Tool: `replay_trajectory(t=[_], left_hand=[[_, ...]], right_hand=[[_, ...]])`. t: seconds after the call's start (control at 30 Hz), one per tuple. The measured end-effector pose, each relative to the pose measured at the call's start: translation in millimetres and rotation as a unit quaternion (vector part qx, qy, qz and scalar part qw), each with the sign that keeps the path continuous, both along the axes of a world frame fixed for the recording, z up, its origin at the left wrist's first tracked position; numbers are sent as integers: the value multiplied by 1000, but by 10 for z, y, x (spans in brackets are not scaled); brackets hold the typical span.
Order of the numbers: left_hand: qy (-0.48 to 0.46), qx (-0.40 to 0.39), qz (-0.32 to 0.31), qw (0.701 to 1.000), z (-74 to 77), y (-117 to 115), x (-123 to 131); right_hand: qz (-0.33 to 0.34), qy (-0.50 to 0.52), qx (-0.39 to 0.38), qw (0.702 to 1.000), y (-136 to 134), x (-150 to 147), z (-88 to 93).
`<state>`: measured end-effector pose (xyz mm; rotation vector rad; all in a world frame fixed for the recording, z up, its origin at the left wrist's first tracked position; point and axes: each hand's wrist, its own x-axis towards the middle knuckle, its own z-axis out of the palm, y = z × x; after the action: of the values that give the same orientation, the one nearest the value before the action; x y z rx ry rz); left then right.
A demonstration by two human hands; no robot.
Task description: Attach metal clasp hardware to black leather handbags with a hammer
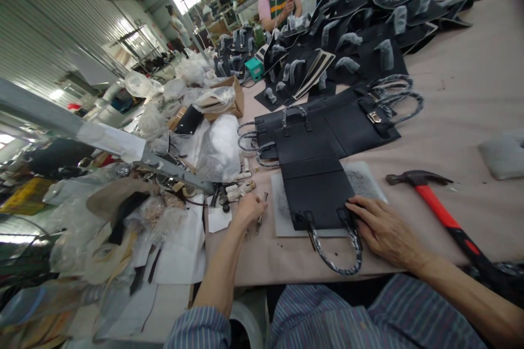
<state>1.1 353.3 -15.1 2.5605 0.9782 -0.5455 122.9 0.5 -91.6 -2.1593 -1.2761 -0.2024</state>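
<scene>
Black leather bag panel [317, 193], long axis pointing away from the person, braided handle [333, 267] nearest the body, lies on a grey slab [282, 207] on a tan table [462, 120]; right hand [387, 229] open, pressing flat on panel; left hand [249, 211] curled beside a small metal tool [258, 222], grip unclear.

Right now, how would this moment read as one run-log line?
left hand: beside small metal tool | right hand: on black leather bag panel | nearby: red-handled hammer

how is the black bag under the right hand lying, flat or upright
Flat: the black bag lies spread on a pale board.
</scene>
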Motion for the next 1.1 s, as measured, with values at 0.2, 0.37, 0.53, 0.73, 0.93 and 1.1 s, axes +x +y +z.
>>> replay_trajectory(t=[0.2, 0.37, 0.53, 0.73, 0.93, 1.1], left_hand=[[-40, -30, 30, 998, -48, 34, -68], [-149, -114, 89, 978, -53, -40, -60], [-280, -254, 179, 908, 49, -157, -28], [-423, -505, 280, 698, 60, -690, 93], [-365, -562, 316, 672, -62, -1094, 175], [-413, -541, 296, 670, -134, -1217, 201]], right_hand=[[-2, -17, 4, 1000, 14, 0, -13], [-10, -6, 9, 1000, 39, -29, 93], [-15, 9, -9, 1000, 51, -29, 127], [-14, 7, -24, 1000, 46, -39, 118], [-17, 7, -29, 999, 48, -33, 139], [-17, 7, -31, 999, 46, -27, 124]])
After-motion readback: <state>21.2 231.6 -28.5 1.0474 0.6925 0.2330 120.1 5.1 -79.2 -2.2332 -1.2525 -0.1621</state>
